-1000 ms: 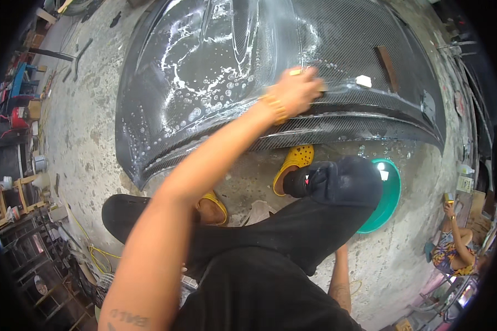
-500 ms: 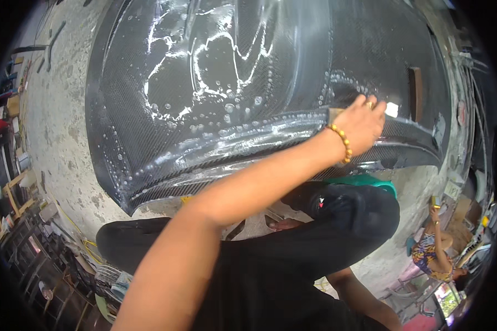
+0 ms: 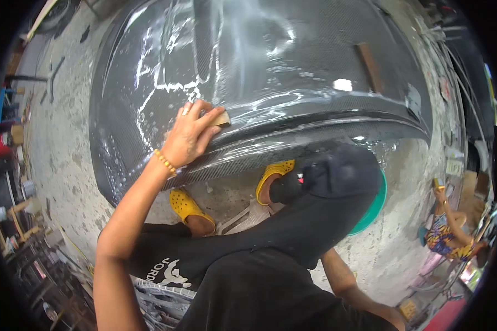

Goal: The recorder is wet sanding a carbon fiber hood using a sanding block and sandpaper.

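A dark, woven-pattern car hood (image 3: 309,60) lies before me, wet and streaked with whitish water. My left hand (image 3: 192,132), with a beaded bracelet at its wrist, is closed round a small tan sanding block (image 3: 222,119). The block rests on the hood near the raised crease along its near edge. My fingers cover much of it. On the hood's right part lies a narrow brown strip (image 3: 370,69), apart from my hand. My right forearm (image 3: 341,276) comes in at the lower right and passes behind my leg, which hides the right hand.
A green basin (image 3: 376,207) stands on the concrete floor beside my bent knee, partly covered by it. My feet wear yellow clogs (image 3: 188,209). At the far right a person (image 3: 450,231) sits low, holding something yellow. Clutter of wood and metal (image 3: 33,265) lines the left.
My left hand has moved with the block from the hood's right side to its left-middle part. The view has shifted, bringing my clogs and more of the green basin into sight.
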The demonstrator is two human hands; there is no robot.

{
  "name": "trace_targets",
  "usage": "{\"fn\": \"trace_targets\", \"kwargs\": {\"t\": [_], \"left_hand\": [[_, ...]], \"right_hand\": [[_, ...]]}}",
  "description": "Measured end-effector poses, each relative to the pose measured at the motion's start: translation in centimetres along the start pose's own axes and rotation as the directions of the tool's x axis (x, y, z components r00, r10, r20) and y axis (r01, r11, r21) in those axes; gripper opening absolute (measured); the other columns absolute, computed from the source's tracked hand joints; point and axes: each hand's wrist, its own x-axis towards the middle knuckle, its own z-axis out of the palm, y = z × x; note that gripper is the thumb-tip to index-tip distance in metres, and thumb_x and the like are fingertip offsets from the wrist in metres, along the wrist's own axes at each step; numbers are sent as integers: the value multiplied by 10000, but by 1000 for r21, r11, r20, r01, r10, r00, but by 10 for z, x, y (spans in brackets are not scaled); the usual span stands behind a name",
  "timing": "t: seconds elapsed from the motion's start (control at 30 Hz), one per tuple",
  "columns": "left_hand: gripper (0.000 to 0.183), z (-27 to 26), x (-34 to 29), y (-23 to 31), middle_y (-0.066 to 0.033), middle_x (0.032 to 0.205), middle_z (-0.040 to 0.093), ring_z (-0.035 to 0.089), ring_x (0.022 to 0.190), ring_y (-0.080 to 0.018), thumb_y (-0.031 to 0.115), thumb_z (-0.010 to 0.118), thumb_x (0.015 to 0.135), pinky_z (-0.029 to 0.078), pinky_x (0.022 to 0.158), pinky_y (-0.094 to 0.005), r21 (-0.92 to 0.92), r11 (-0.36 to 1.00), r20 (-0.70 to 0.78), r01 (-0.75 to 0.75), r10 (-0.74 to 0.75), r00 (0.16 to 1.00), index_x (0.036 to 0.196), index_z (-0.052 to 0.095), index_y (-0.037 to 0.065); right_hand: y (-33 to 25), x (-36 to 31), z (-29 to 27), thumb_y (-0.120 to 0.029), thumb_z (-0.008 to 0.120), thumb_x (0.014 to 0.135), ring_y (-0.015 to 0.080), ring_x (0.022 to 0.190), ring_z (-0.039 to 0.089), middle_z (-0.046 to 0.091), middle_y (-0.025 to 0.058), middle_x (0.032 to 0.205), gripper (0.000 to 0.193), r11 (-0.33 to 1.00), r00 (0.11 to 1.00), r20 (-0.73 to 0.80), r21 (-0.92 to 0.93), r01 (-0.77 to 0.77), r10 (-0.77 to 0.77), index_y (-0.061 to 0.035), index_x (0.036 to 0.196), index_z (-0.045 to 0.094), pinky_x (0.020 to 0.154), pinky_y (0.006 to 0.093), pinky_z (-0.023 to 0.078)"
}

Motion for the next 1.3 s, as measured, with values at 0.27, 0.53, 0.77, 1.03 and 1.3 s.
{"fn": "trace_targets", "kwargs": {"t": [0.27, 0.53, 0.77, 1.03, 1.3], "left_hand": [[297, 129, 167, 84, -153, 1137, 590, 571, 1101, -359, 240, 707, 930, 464, 951, -503, 125, 985, -94, -119, 131, 987, 1197, 700, 110], [365, 17, -65, -1, -91, 1236, 611, 553, 1135, -327, 233, 700, 955, 410, 1028, -467, 173, 903, -278, 394, -339, 899, 1320, 698, 223], [319, 60, -18, 47, -108, 1176, 625, 570, 1084, -328, 203, 709, 944, 464, 955, -462, 187, 943, -239, 275, -227, 944, 1262, 726, 181], [378, 141, 146, 82, -128, 1211, 595, 543, 1166, -349, 217, 711, 899, 432, 1003, -503, 183, 968, -336, 169, -100, 936, 1265, 660, 138], [446, 91, 93, 54, -150, 1194, 601, 557, 1100, -382, 191, 722, 900, 440, 944, -499, 157, 976, -282, 153, -104, 954, 1334, 638, 137]], "right_hand": [[-76, -20, -62, -367, 599, 1055, 200, 954, 705, 726, 119, 1081, 412, 892, 884, 146, 168, 419, -443, 12, 1197, 675, 790, 366, 621], [-43, 188, -173, -341, 569, 1026, 196, 807, 680, 667, 81, 846, 338, 808, 885, 170, -362, 466, -434, -35, 996, 709, 757, 388, 617], [-57, 173, -149, -362, 572, 1043, 308, 830, 717, 715, 148, 891, 357, 720, 949, 281, 688, -96, -142, -22, 974, 658, 783, 444, 626], [-341, 19, 18, -390, 528, 1077, 369, 1192, 667, 685, 278, 1244, 522, 783, 612, 510, 525, 334, -604, 104, 1183, 664, 1065, 481, 525], [-464, 78, 45, -382, 641, 1019, 334, 1212, 628, 663, 169, 1304, 448, 109, 246, 573, -263, 959, -782, -42, 1310, 651, 1079, 481, 482]]}}
